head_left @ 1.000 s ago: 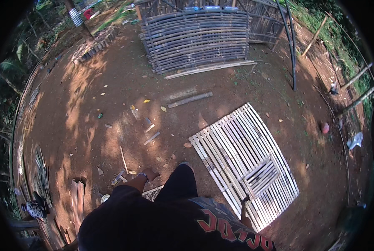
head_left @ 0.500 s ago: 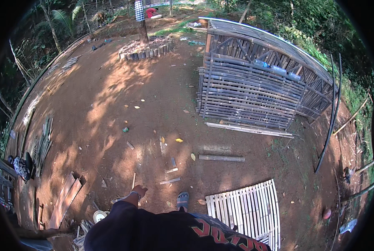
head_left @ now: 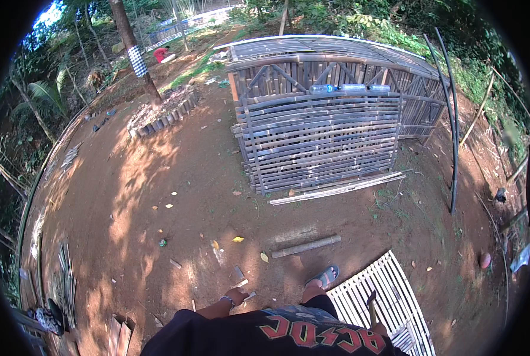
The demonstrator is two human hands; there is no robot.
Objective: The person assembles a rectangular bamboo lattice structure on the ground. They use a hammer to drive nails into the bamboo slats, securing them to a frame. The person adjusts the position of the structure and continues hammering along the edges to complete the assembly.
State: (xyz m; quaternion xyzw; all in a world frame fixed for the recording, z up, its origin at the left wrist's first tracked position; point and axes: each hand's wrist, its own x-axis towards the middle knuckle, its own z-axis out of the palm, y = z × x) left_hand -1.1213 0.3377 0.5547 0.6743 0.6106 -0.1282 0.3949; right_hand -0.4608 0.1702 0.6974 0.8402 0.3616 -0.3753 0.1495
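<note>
My left hand, with a band at the wrist, reaches low over the ground beside a short pale wood strip. Its fingers are too small and dark to tell whether they touch the strip. At the lower right my right hand is closed around the wooden handle of a dark-headed hand tool. The tool's exact kind is unclear. It stands over a pale bamboo slat panel lying on the ground. My sandalled foot is beside the panel's near-left corner.
A bamboo tube lies ahead of my foot. Farther off stands a bamboo-slat structure with plastic bottles along it. Two dark poles rise at right. A tree and a person in red are far left.
My view has shifted, and the structure now sits farther left. My left hand has reached toward the wood strips. My foot has stepped toward the panel; my right hand and its tool have come into view.
</note>
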